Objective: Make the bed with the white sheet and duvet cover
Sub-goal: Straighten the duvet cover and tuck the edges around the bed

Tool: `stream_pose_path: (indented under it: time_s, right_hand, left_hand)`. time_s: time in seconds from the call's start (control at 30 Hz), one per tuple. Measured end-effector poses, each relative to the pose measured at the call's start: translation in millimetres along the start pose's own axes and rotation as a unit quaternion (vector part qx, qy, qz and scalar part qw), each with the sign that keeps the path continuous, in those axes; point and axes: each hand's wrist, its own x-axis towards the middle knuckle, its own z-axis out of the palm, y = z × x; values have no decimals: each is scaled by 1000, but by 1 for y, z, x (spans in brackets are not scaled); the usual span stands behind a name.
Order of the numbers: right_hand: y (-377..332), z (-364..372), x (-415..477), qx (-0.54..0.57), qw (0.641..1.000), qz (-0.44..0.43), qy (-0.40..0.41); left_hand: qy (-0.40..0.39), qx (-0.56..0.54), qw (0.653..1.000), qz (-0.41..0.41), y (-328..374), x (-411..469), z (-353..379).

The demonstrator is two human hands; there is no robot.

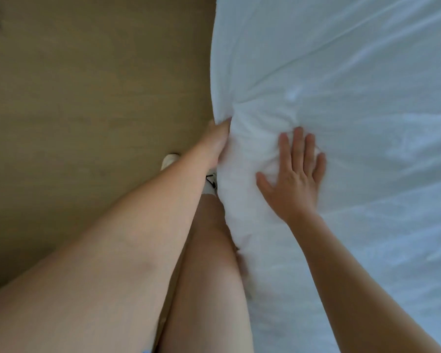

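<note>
White bedding (pixel 354 103) covers the bed and fills the right half of the view, creased toward its left edge. Whether this layer is the sheet or the duvet cover cannot be told. My left hand (pixel 215 142) reaches down the side of the bed, its fingers closed on the hanging edge of the white fabric; the fingertips are hidden in the folds. My right hand (pixel 294 174) lies flat on top of the bedding close to that edge, fingers spread, pressing the cloth down, with wrinkles gathered around it.
A tan wooden floor (pixel 87 98) runs along the bed's left side. My bare legs (pixel 209 276) stand tight against the bed edge, and a white shoe (pixel 169 159) shows on the floor under my left forearm.
</note>
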Motion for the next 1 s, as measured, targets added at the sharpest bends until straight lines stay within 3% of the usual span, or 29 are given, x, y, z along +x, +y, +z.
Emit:
stream_pose_path:
  time_s: [0.03,0.1,0.23,0.3,0.4,0.53,0.6,0.67,0.73,0.8,0.83,0.93,1.0]
  right_hand:
    - [-1,2,-1,0,1000,-2,11]
    - [1,6,0,-1,1000,-3,31]
    - [0,5,0,-10,1000,1,25]
    - [-3,4,-1,-5,1000,1,29]
    - [-7,8,-7,-6,998,-27,48]
    - [-9,12,-9,-46,997,-22,52]
    - [-15,15,-7,-54,997,-44,35]
    - [-21,17,-4,-68,994,-74,34]
    - [-23,16,-4,-68,993,-84,42]
    - [-20,14,-5,-51,993,-87,56]
    - [-18,13,-6,-45,993,-91,61]
    - [-12,8,-10,-29,992,-106,65]
    - [-10,5,-9,-21,992,-109,57]
  left_hand:
    - [-69,-27,997,-39,-14,-5,-1]
    - [-133,-14,988,-78,-33,-13,0]
    - [-156,156,974,53,-34,-22,-15]
    - [-79,180,974,110,-34,-19,-40]
    - [109,201,970,88,-36,0,-73]
    - [123,298,936,140,-45,26,-29]
    - [127,281,945,105,-59,32,-6]
    - [99,174,979,37,-67,30,1]
    - [15,73,997,-19,-72,25,0]
    - [-50,82,995,-39,-76,20,-1]
    - [-45,122,991,-24,-77,17,-2]
    - [101,189,975,60,-81,17,-9]
    - [188,198,961,35,-82,21,-8]
